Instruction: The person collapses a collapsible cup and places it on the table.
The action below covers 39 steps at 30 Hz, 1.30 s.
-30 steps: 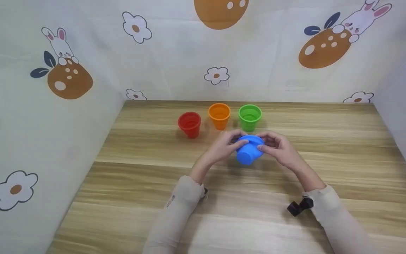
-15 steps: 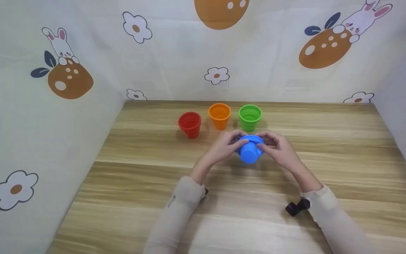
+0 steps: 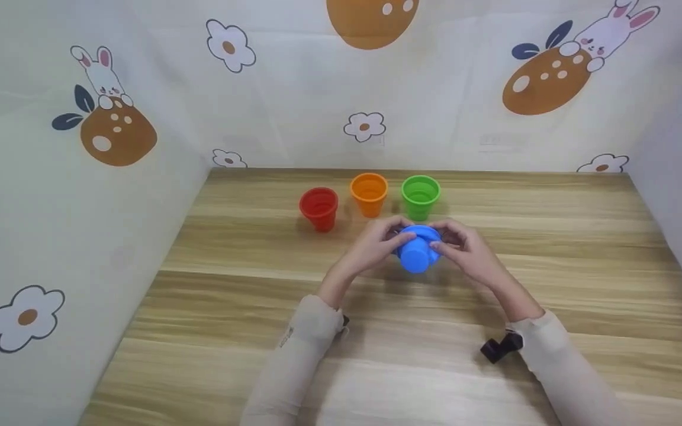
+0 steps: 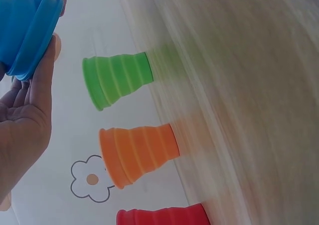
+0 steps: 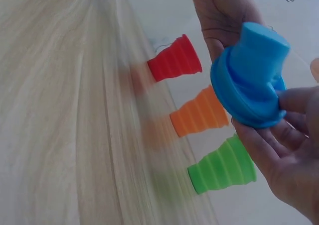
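Both hands hold a blue collapsible cup [image 3: 417, 254] above the table, its base tilted toward me and its rim facing away. Its wall is partly folded in and looks lopsided in the right wrist view, where the cup [image 5: 254, 75] shows a dented side. My left hand [image 3: 381, 241] pinches the left side of the rim, thumb on the wall and fingers behind. On the opposite side my right hand [image 3: 465, 251] grips it likewise, its thumb pressing the wall. Some fingertips are hidden behind the cup.
Beyond the hands stand three upright collapsible cups: a red cup [image 3: 319, 210], an orange cup [image 3: 369, 195] and a green cup [image 3: 420, 198], the green one closest to the hands. Behind the wooden table [image 3: 228, 331] rises a printed wall [image 3: 293, 89].
The blue cup's base has swung a little and its tilt has shifted slightly in the hands. Both hands keep their hold in nearly the same place. The other cups stay put.
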Available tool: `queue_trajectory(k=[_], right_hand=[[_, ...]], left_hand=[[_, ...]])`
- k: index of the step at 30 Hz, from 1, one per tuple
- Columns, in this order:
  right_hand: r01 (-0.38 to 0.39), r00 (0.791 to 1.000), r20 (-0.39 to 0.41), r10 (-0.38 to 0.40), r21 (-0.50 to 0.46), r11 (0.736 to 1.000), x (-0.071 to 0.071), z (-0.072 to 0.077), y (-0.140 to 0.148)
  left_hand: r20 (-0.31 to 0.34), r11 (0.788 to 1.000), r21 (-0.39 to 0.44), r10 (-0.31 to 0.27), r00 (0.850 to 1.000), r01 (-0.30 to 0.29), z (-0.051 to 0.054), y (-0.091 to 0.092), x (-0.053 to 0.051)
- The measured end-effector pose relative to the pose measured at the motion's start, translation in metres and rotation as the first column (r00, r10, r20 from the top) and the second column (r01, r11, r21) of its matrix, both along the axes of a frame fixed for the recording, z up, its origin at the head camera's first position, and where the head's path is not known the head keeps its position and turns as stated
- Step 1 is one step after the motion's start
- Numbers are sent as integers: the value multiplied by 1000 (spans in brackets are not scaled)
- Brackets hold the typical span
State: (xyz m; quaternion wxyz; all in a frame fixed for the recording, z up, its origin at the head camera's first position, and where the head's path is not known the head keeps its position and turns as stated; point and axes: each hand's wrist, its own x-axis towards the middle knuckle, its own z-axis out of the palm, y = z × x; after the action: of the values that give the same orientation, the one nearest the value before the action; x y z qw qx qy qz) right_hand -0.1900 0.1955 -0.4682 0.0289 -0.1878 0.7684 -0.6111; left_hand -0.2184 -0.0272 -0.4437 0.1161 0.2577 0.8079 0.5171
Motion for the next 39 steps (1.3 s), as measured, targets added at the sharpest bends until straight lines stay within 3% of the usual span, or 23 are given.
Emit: queue_trajectory(k=[6,11,18,25,39], right_hand=[[-188,975,94,202,-143,972,-2,-1,14],[-219,964,118,239,-162,962,-3,-1,17],[-168,981,67,181,-171,971,-3,-2,13],[-74,996,39,78,-90,993,-1,2,6],[65,997,-38,-65,-2,998,0,4,-4]], left_hand=[[43,1000,18,2,999,-3,3,-3,0],[53,1000,30,4,999,-6,4,-4,-1],[37,999,35,10,999,-12,4,-1,-3],[62,999,32,35,997,-37,4,-1,-1],[51,998,20,60,997,-61,3,2,-1]])
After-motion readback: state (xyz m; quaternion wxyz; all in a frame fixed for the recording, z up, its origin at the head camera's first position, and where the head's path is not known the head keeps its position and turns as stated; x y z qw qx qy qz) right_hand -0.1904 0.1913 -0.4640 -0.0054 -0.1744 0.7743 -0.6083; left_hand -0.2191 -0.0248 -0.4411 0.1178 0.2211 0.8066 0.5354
